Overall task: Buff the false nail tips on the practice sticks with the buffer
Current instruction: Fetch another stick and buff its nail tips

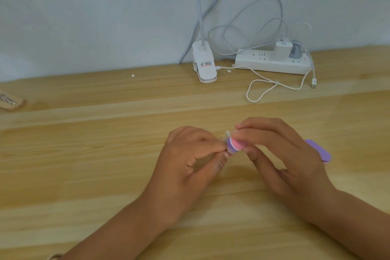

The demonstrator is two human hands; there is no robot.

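Buffer: long axis runs from frame centre toward the right and slightly down. Its pink-white-purple end faces left; its purple end shows past the right hand. That hand's fingers curl round the mid-section and hide it.

Nail tip: clear, blurred, mostly hidden. The left hand pinches it with fingers together, at the buffer's left end.

Both forearms enter from the lower edge, above the table.
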